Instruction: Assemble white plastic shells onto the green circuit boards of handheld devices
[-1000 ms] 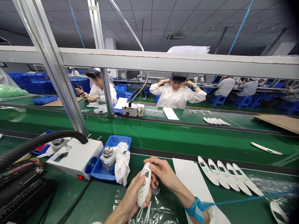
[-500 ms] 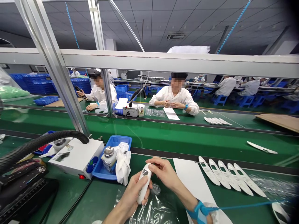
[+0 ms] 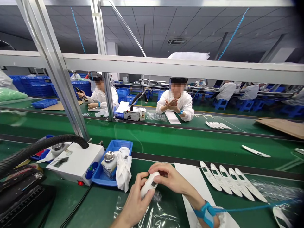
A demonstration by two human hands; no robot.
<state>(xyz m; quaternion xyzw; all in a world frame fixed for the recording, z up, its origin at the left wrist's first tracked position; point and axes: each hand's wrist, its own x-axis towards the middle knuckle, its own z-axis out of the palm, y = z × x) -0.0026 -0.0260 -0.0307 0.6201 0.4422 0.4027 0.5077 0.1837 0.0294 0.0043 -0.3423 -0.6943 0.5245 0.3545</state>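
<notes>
The white handset point(image 3: 149, 187) has been tipped from upright to nearly flat, near the table's front edge; left hand point(image 3: 136, 202) wraps its lower end, right hand point(image 3: 169, 178) closes over its top, suggesting inspection continues.

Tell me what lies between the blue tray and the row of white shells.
Head view: both hands, left hand and right hand, holding a white handset, plus a white paper sheet.

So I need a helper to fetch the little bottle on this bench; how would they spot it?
Find the white box with the black hose at the near left. Against its right side sits a blue tray, and the bottle stands inside, beside a white cloth: the only thing there with a shiny metal cap.
</notes>
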